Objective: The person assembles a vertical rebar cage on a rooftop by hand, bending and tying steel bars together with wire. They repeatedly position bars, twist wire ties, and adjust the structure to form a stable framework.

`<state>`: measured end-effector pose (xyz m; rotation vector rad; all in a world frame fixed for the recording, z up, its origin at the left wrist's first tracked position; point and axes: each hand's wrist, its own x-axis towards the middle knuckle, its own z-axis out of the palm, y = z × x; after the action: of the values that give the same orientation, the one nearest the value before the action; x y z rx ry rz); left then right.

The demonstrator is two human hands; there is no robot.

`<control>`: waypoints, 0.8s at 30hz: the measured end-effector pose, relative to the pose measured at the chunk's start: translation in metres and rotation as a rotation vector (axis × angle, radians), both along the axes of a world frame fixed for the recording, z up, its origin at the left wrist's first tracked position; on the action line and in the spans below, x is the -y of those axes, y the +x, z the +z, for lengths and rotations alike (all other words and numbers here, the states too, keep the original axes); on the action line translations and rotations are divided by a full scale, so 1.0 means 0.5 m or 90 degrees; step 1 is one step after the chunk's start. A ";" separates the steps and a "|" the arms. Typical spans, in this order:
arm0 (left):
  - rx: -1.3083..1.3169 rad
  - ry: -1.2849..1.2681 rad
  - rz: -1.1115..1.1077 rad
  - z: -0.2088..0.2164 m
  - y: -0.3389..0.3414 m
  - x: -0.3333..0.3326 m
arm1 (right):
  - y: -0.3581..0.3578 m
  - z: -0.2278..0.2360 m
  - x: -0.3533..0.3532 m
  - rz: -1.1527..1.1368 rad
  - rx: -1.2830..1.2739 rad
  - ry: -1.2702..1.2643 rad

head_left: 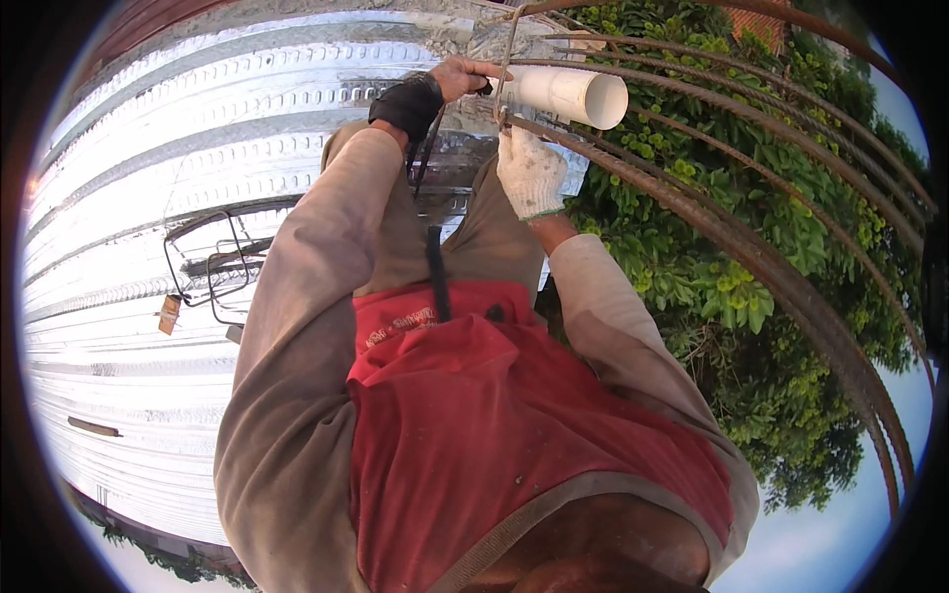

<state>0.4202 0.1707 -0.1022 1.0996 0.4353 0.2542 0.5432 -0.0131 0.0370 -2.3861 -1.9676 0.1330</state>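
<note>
My left hand [460, 79], bare-fingered with a black wrap [407, 104] at the wrist, reaches to a thin steel stirrup [502, 74]. Its index finger points at the stirrup, while the other fingers curl around a small dark thing that I cannot make out. Just below the stirrup's lower corner is my right hand [529, 173] in a dirty white knit glove. Its fingers are closed up against the end of a rusty rebar [633, 168]; what they grip is hidden. Beyond both hands lies a white plastic pipe [583, 96], its open end facing right.
Ribbed metal decking [148, 287] spreads to the left, with a bent black wire frame [213, 262], a brown scrap [170, 313] and a short bar [94, 427] on it. Several long rebars [791, 114] curve along the right, past leafy green branches [732, 247].
</note>
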 end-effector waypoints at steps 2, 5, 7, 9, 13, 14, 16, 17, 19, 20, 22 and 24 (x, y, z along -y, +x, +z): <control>-0.031 0.092 -0.054 -0.013 0.005 0.006 | 0.002 -0.004 0.004 -0.003 -0.007 0.002; -0.010 -0.040 -0.051 -0.035 0.034 0.027 | 0.008 -0.004 0.006 -0.004 -0.019 -0.027; -0.041 -0.050 -0.078 -0.025 0.051 0.036 | 0.007 0.005 0.003 -0.026 -0.035 -0.080; -0.059 -0.035 -0.101 -0.016 0.065 0.043 | 0.004 0.025 -0.003 -0.036 -0.072 -0.094; -0.062 -0.055 -0.042 -0.027 0.072 0.057 | -0.002 0.051 0.005 -0.129 -0.206 -0.050; -0.065 -0.044 -0.007 -0.029 0.072 0.065 | -0.004 0.051 0.011 -0.180 -0.244 -0.041; -0.068 -0.019 0.062 -0.034 0.075 0.080 | -0.002 0.049 0.006 -0.172 -0.223 0.001; -0.104 -0.014 0.050 -0.040 0.078 0.079 | -0.003 0.057 -0.004 -0.157 -0.208 0.012; -0.093 -0.019 0.027 -0.045 0.081 0.079 | -0.006 0.059 -0.011 -0.141 -0.171 0.025; -0.087 -0.021 0.015 -0.044 0.084 0.078 | -0.008 0.058 -0.011 -0.176 -0.197 0.014; -0.067 -0.001 0.001 -0.038 0.093 0.078 | -0.014 0.058 -0.012 -0.245 -0.249 -0.009; -0.060 -0.017 0.025 -0.026 0.101 0.086 | -0.022 0.043 -0.015 -0.272 -0.274 0.000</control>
<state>0.4709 0.1279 -0.1150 1.0809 0.5434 0.2306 0.5321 -0.0057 0.0584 -2.4498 -1.2509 0.5681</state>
